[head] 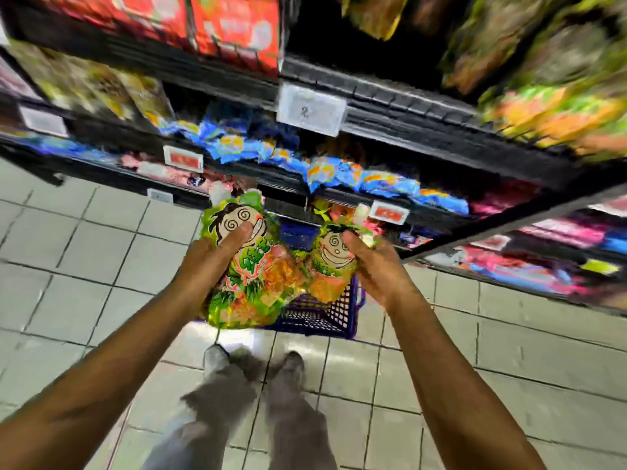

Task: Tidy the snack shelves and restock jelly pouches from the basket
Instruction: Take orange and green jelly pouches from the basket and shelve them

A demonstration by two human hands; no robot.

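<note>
While both arms reach forward from the bottom corners of the frame, the hands each carry a glossy green and orange plastic jelly pouch printed with a cartoon face with spiral eyes. At the centre, the left hand [207, 257] grips the larger-looking left pouch [252, 266], its thumb pressed over the printed face and the fingers hidden behind. Just right of it, the right hand [371, 262] holds the right pouch [330, 262] in the same way, thumb on the face. Both pouches touch at their inner edges and hang above a dark blue perforated plastic basket [325, 315], which stands on the pale tiled floor [68, 252] below the hands. Black shelves [390, 106] cross the upper frame on a slant, with blurred blue snack packets [339, 173] on the middle tier. White price tags [310, 108] clip to the shelf edges. Grey trouser legs and shoes [256, 364] show at bottom centre.
</note>
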